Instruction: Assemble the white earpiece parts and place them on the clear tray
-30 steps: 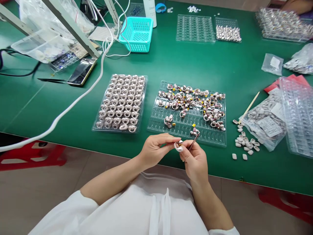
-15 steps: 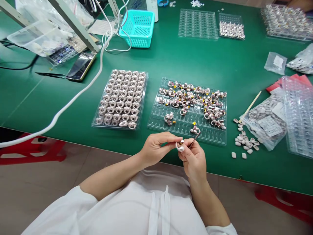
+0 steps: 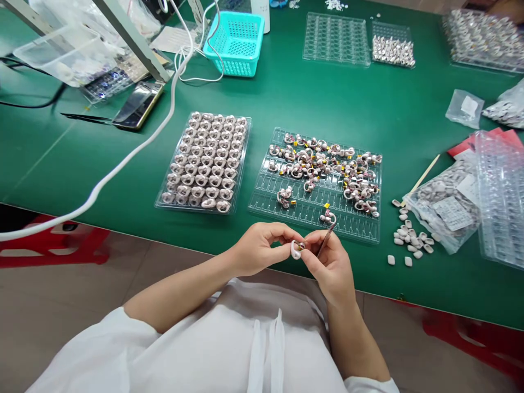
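Note:
My left hand (image 3: 262, 248) is closed, its thumb and forefinger pinching a small white curved piece (image 3: 296, 250) that looks like a clip-on earbud shell. A dark, gold-tinted bit shows beside its curve. My right hand (image 3: 329, 265) meets it from the other side, thumb and forefinger at the piece, with thin dark tweezers (image 3: 327, 238) lodged among its fingers. The fingers partly hide the contact. Just beyond the hands, a clear ribbed tray (image 3: 262, 203) carries many similar curved pieces with reddish wires and yellow tabs. One such piece (image 3: 328, 216) lies at its near edge.
Left of it stands a clear tray (image 3: 159, 203) filled with rows of beige shells. Loose beige caps (image 3: 411, 240), a bag of caps (image 3: 446, 204) and stacked clear trays (image 3: 501, 202) lie right. Behind are a turquoise basket (image 3: 235, 68) and a phone (image 3: 139, 105). A white cable (image 3: 123, 166) crosses the left.
The white curved piece has turned and shifted slightly left between my fingers. My right hand has opened out a little, and the tweezers stand more upright.

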{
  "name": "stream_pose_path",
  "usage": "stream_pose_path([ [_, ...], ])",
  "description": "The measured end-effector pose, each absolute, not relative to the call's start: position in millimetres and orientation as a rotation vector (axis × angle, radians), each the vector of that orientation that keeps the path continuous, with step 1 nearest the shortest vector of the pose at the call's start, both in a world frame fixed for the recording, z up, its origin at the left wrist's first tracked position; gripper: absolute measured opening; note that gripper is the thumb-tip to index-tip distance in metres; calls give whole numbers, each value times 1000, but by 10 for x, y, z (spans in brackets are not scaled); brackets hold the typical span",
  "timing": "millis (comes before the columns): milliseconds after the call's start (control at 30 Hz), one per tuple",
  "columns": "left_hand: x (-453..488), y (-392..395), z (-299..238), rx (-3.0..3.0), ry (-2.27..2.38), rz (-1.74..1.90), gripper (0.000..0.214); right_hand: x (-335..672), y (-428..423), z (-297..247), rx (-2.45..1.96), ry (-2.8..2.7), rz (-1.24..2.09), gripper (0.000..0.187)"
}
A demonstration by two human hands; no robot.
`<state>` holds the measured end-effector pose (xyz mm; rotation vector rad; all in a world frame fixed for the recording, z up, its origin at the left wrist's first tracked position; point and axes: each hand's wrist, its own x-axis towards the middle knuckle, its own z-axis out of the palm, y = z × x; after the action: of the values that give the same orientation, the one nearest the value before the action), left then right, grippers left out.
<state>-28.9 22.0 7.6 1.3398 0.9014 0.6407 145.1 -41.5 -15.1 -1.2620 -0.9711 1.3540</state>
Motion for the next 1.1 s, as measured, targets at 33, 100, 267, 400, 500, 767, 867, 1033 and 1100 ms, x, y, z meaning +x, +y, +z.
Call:
stream_pose_path([
  [33,-294,219,86,1363,910,623,14,1472,-419,-137,-1283,-1017,1343,19],
  [100,-296,216,102,1364,927,601,14,1505,-426,-113,-1325,-1107,1325,18],
  [267,-254,208,111,1180,968,621,13,1506,-431,-93,-1355,-1256,1176,18],
  [400,-213,196,99,967,918,643,18,1459,-433,-108,-1287,-1159,1146,13],
  [500,-199,182,102,855,866,650,20,1426,-440,-126,-1198,-1031,1195,8],
  [767,-140,109,34,785,835,753,16,1314,-447,-275,-1070,-820,1192,8],
  [867,-141,114,42,816,868,746,16,1291,-440,-290,-1021,-752,1237,8],
  [1033,-172,170,96,876,866,667,15,1381,-424,-213,-1062,-851,1320,10],
  [1100,-171,192,112,889,869,650,15,1493,-427,-162,-1166,-971,1341,13],
])
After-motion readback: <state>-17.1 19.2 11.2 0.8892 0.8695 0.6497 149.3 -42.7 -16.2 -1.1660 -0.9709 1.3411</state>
